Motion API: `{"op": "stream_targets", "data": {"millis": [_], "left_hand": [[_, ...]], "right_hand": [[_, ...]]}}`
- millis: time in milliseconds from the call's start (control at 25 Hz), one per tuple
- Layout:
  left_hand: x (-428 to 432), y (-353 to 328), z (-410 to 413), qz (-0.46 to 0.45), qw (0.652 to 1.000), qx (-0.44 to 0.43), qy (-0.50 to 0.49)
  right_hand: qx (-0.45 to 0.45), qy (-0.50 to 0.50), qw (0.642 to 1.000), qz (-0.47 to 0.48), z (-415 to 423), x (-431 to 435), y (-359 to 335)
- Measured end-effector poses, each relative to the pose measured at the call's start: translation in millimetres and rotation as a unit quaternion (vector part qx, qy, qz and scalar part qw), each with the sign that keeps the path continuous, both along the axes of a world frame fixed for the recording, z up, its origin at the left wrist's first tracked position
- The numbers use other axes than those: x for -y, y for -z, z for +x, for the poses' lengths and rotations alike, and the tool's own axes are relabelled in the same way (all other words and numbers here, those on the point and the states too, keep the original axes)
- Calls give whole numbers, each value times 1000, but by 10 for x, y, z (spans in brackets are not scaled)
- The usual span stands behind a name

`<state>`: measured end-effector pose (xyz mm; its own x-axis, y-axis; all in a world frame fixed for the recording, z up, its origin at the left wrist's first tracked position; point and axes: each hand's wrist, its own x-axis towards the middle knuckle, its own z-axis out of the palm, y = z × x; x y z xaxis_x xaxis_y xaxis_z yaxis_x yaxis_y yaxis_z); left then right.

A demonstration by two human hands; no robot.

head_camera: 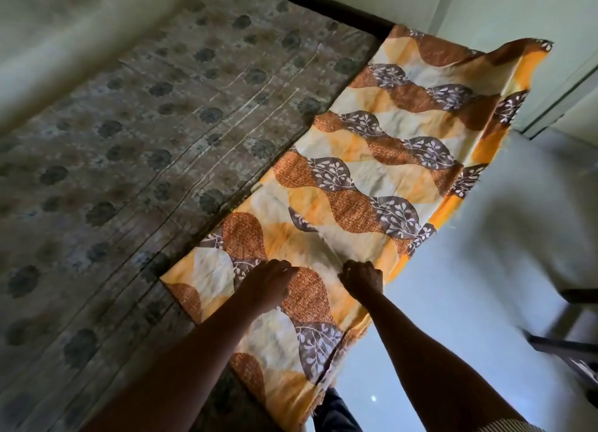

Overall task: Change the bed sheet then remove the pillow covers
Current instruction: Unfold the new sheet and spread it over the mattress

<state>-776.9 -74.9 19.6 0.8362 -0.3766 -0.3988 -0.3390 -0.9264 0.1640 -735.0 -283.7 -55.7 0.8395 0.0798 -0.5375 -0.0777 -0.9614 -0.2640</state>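
An orange, cream and brown leaf-patterned bed sheet (382, 159) lies folded in a long strip along the right edge of the bed, its far corner hanging over the side. The bare mattress (145, 133), grey-brown with dark flower prints, fills the left of the view. My left hand (268, 284) rests on the near part of the sheet with fingers bent over the cloth. My right hand (362, 279) has its fingers curled into the sheet beside it, pinching the fabric. No pillow is in view.
A pale wall (48, 36) runs along the bed's far left side. A dark bed frame (310, 4) shows at the top. The shiny floor (453, 302) lies to the right, with dark furniture legs (569, 334) at the right edge and a door frame (563, 98) beyond.
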Motion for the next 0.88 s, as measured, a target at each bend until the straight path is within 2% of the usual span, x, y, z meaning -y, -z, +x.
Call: {"op": "stream_targets", "data": {"millis": [160, 240, 280, 320, 440, 560, 680, 760, 800, 880], "left_hand": [[16, 51, 169, 8, 980, 165, 115], [13, -102, 273, 142, 958, 90, 231], [-37, -200, 256, 219, 945, 24, 242], [-139, -235, 230, 270, 936, -2, 226], [-577, -409, -204, 230, 957, -9, 178], [-1217, -433, -1088, 169, 958, 133, 191], [-1959, -163, -2044, 120, 964, 187, 144], [-2077, -425, -2602, 99, 969, 214, 73], [-2103, -617, -2835, 100, 974, 189, 75], [-2222, -713, -3186, 115, 991, 57, 27]], "right_hand": [[24, -113, 976, 183, -341, -266, -400], [72, -156, 957, 234, -556, -340, -527], [95, -157, 952, 245, -678, -369, -571], [109, -153, 949, 253, -794, -409, -615], [148, -130, 945, 262, -1190, -650, -673], [169, -127, 938, 274, -1805, -1158, -744], [139, -145, 935, 292, -2550, -1771, -738], [90, -151, 941, 290, -3039, -2095, -675], [54, -159, 946, 279, -3267, -2215, -649], [-23, -183, 942, 279, -3633, -2363, -626]]}}
